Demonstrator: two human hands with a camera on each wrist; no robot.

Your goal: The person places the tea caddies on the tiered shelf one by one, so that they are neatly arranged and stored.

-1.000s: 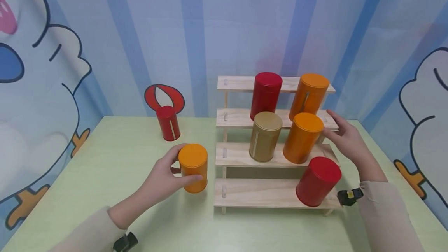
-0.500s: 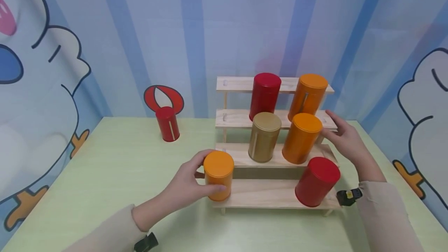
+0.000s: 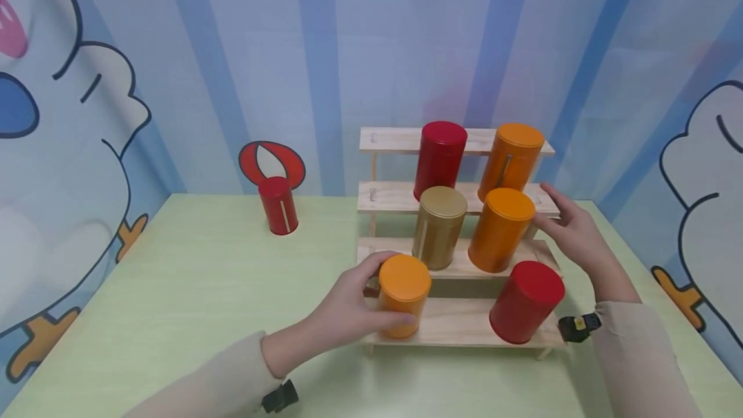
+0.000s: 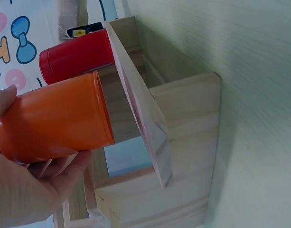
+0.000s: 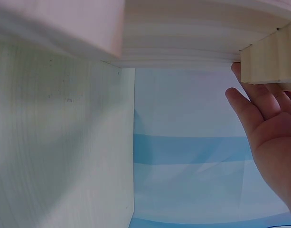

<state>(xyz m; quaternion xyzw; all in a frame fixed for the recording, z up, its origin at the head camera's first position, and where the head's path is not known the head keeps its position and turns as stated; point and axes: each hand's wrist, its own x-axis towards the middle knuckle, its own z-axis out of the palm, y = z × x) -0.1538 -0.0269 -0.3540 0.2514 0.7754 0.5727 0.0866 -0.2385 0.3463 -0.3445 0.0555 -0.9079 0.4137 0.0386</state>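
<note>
In the head view my left hand (image 3: 345,308) grips an orange lidded canister (image 3: 404,292) by its side, thumb in front, over the left part of the lowest shelf tier. The left wrist view shows this orange canister (image 4: 55,121) beside the shelf's wooden boards. A red canister (image 3: 527,302) stands on that same tier at the right. My right hand (image 3: 580,237) is at the right end of the stepped wooden shelf (image 3: 458,324), fingers extended, fingertips right at the boards. Near its thumb stands another orange canister (image 3: 502,231). In the right wrist view part of the hand (image 5: 273,137) is behind wood.
Beside that orange canister is a gold canister (image 3: 440,228). One tier up stand a red canister (image 3: 440,160) and an orange one. A separate red canister (image 3: 278,205) stands on the pale green table (image 3: 220,276) at the back left. A patterned blue backdrop (image 3: 267,50) rises behind.
My left hand has carried the orange canister rightward and slightly nearer, from over the table to over the lowest tier's left part. My right hand has stayed at the shelf's right end.
</note>
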